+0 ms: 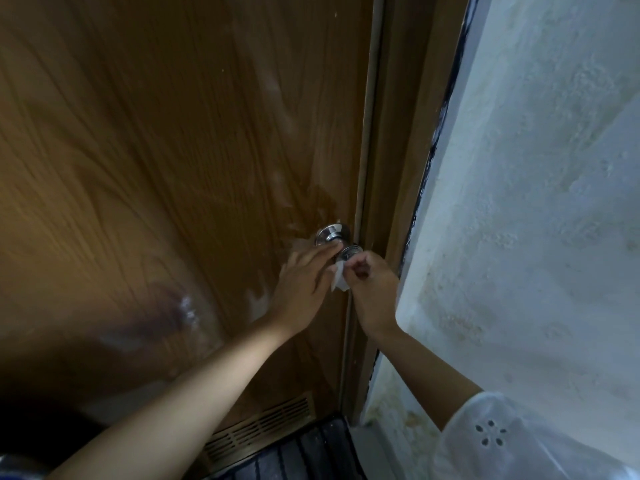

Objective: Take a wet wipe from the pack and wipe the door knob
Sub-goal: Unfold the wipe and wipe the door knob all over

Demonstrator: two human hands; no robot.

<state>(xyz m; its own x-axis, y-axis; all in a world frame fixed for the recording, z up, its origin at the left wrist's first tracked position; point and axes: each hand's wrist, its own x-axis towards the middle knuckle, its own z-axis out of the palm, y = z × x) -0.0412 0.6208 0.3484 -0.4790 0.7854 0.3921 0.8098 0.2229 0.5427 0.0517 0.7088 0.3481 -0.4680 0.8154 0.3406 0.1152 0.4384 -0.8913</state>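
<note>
The round, polished chrome door knob (350, 252) sits on the right edge of the brown wood-grain door (173, 168), with its shiny circular base plate (331, 234) at about eleven o'clock from it. The task's own thing, the small white wet wipe (340, 279), is bunched just below the knob at about seven o'clock, caught between the two hands.

The right hand (372, 289) comes in from five o'clock, its fingers curled and pinching the wipe's upper edge against the knob's underside, probably so the damp cloth stays pressed on the metal as it is worked around. The left hand (306, 278) reaches from seven o'clock with fingers (325, 252) held straight and close together, their tips touching the knob's neck near the base plate; this looks like a steadying hold, keeping the knob from turning under the wiping.

The pack is not in view, so the taking step appears done and wiping is under way.

The pale textured wall (536, 202) lies at three o'clock, a slatted vent (263, 427) low in the door.
</note>
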